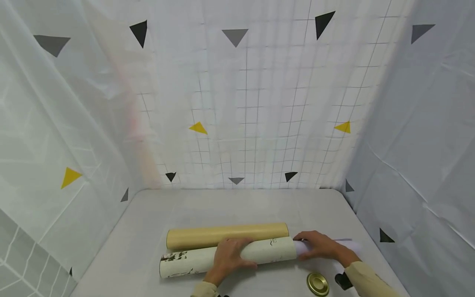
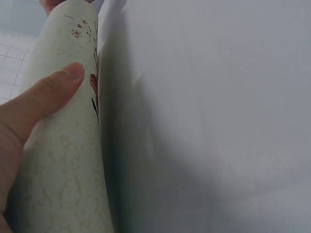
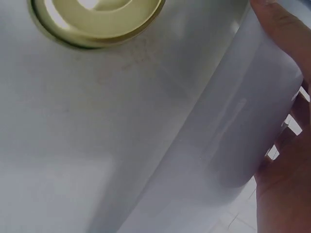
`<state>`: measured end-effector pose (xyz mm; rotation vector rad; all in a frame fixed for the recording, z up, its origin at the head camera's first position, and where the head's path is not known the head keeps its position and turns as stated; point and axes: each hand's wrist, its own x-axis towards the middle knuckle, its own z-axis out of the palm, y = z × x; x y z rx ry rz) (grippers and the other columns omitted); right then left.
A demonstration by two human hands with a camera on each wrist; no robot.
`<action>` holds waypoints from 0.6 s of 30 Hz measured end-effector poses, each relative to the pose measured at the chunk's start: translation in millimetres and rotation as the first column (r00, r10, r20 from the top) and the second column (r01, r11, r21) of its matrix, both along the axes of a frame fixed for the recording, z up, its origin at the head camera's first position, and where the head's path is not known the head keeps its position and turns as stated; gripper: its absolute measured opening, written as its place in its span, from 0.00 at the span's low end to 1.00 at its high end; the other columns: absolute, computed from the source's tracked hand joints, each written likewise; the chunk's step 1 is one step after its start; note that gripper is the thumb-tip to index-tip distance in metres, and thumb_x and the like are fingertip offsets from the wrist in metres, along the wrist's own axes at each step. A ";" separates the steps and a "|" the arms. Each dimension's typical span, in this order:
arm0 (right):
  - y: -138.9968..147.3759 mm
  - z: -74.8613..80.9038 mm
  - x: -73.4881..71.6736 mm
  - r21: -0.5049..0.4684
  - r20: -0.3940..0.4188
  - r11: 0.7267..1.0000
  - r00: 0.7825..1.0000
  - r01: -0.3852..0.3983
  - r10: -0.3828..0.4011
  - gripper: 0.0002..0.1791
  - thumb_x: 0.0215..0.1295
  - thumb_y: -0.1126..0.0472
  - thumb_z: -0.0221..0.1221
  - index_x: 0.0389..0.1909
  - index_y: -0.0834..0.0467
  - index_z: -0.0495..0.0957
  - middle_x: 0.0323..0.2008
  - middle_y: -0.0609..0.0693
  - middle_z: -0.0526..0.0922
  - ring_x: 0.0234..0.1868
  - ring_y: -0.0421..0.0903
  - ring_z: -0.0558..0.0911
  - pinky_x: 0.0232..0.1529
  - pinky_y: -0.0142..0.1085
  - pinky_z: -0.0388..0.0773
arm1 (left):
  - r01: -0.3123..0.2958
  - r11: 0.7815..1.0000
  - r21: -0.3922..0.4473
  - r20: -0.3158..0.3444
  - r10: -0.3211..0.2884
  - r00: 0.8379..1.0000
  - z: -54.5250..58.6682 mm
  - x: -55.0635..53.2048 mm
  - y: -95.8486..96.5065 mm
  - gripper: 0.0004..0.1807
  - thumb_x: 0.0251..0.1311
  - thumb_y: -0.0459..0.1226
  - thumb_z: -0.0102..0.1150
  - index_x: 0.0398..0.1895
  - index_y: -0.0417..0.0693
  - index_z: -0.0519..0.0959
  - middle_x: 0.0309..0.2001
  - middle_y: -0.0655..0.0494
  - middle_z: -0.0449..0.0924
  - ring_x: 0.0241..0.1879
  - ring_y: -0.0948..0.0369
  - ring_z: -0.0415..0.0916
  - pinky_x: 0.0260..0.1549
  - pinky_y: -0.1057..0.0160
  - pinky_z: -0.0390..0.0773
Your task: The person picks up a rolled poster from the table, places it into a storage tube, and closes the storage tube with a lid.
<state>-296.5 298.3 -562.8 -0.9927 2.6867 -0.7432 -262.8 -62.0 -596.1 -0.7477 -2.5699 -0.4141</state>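
The left hand (image 1: 231, 256) holds the pale patterned tube (image 1: 267, 251) at about its middle: the thumb lies along the near side and the fingers go over the top to the far side, so the hand is bent to the tube's width. The tube is in front of the person and slants a little, with its right end farther away; whether it rests fully on the table (image 1: 130, 247) I cannot tell. Its surface shows dark marks near the left end, and the left wrist view shows small reddish flowers on it.

The right hand (image 1: 318, 244) grips the white paper roll (image 1: 351, 246) that sticks out from the right end of the tube — the thumb is on the near side, the other fingers on the far side, opened only as wide as the roll.

Just behind the patterned tube lies a plain tan tube (image 1: 226, 235), partly hidden by it. A round gold lid (image 1: 318, 284) lies flat on the table, on the near side of the roll and close to the right sleeve (image 1: 367, 282). Behind the table hangs a whitish sheet (image 1: 237, 103) with thin grid lines — also black, grey and yellow triangles.
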 end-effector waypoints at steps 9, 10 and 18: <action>-8.4 -1.6 -3.0 0.001 0.002 1.000 1.000 -0.031 0.031 0.31 0.56 0.45 0.75 0.57 0.54 0.80 0.54 0.50 0.87 0.51 0.35 0.82 0.47 0.34 0.79 | -0.009 1.000 0.015 0.032 0.009 0.999 -1.8 1.5 -0.6 0.43 0.27 0.69 0.78 0.55 0.68 0.85 0.44 0.72 0.91 0.39 0.71 0.86 0.42 0.64 0.82; -8.9 -1.3 -2.8 -0.002 0.006 1.000 0.999 -0.031 0.031 0.31 0.56 0.45 0.75 0.58 0.55 0.80 0.54 0.50 0.87 0.52 0.36 0.82 0.48 0.34 0.79 | -0.013 1.000 0.014 0.039 0.012 0.999 -1.6 1.6 -0.5 0.43 0.27 0.69 0.78 0.55 0.68 0.85 0.44 0.72 0.91 0.39 0.71 0.86 0.42 0.64 0.82; -6.7 -0.1 3.3 0.012 0.025 0.999 0.999 0.037 -0.037 0.34 0.57 0.42 0.74 0.61 0.52 0.78 0.57 0.50 0.84 0.56 0.42 0.80 0.52 0.37 0.79 | -0.012 1.000 0.016 0.038 0.012 0.999 -0.9 1.9 0.2 0.43 0.28 0.69 0.78 0.55 0.68 0.85 0.43 0.72 0.91 0.38 0.72 0.86 0.41 0.65 0.82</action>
